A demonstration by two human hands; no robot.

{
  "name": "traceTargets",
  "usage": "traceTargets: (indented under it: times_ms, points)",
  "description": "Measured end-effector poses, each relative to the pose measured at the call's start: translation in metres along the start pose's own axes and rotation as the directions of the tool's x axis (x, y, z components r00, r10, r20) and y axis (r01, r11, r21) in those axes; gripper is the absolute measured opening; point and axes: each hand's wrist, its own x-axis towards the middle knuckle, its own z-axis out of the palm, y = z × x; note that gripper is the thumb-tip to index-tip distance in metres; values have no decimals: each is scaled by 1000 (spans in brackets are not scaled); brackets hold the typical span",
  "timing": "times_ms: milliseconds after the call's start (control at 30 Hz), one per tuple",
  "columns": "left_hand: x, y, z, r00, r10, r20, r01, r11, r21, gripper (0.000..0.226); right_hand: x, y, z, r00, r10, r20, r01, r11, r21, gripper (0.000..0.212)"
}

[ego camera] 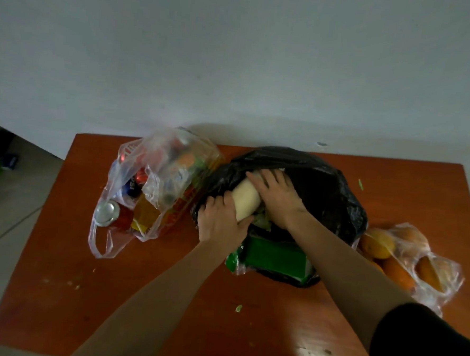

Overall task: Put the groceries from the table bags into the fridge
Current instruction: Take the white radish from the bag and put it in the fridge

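Status: the radish (244, 203), a pale thick cylinder, lies half out of the mouth of the black bag (324, 183), mid-table (83, 292) toward the back edge. Fridge not in view.

Grip:
- left hand (221, 226) is clamped on the near end, thumb hooked under, fingers curled over the top, with some bag rim probably caught in too.
- right hand (278, 198) lies over the far half with fingers running into the bag. Can't tell whether they wrap under or just press.

Handling, my read:
- It looks dense, stiff and heavy for its size, so it won't sag and crush risk is low.
- The skin looks smooth and may be slick against the plastic.
- Best hold is one hand near each end with the palms underneath. A pinch from above risks it rolling out.
- The bag film is soft and clings, so free the rim from the left-hand grip before lifting or the bag comes up with it.
- Leafy greens (261, 222) sit right under it and bruise easily, so lift it clear rather than dragging.

Nearby: a green packet (275, 258) at the bag mouth on the front side, a clear bag of cans (156, 178) touching the black bag on the left, and a bag of oranges (416, 260) by the right edge.
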Motion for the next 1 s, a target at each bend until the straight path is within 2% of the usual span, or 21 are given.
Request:
traceTargets:
  times_ms: [133, 267, 400, 500, 634, 767, 900, 1000]
  points:
    - [-18, -17, -38, 979, 192, -65, -187, 979, 79, 79, -19, -5, -19, 997, 75, -6, -74, 995, 62, 88]
    - [-42, -35, -74, 935, 339, -103, -329, 939, 99, 80, -51, -23, -38, 999, 52, -2, -51, 981, 186, 87]
    - [-67, -47, -103, 895, 428, -126, -416, 902, 115, 81, -89, -49, -49, 989, 81, -127, -49, 970, 237, 77]
    - [-87, -58, -119, 838, 513, -188, -494, 858, 141, 80, -119, -68, -56, 952, 168, -255, -112, 970, 217, 77]
    - [-101, -51, -128, 699, 625, -349, -617, 773, 149, 78, -165, -74, -63, 865, 304, -400, -239, 949, 204, 78]
    - [-118, -6, -139, 582, 708, -401, -737, 667, 108, 76, -225, -63, -70, 748, 455, -483, -407, 890, 208, 82]
    - [-152, 65, -151, 437, 795, -420, -857, 510, 75, 72, -317, -45, -79, 616, 588, -524, -578, 789, 208, 86]
    - [-197, 127, -161, 297, 847, -441, -930, 361, 69, 68, -407, -39, -83, 472, 677, -565, -704, 675, 220, 77]
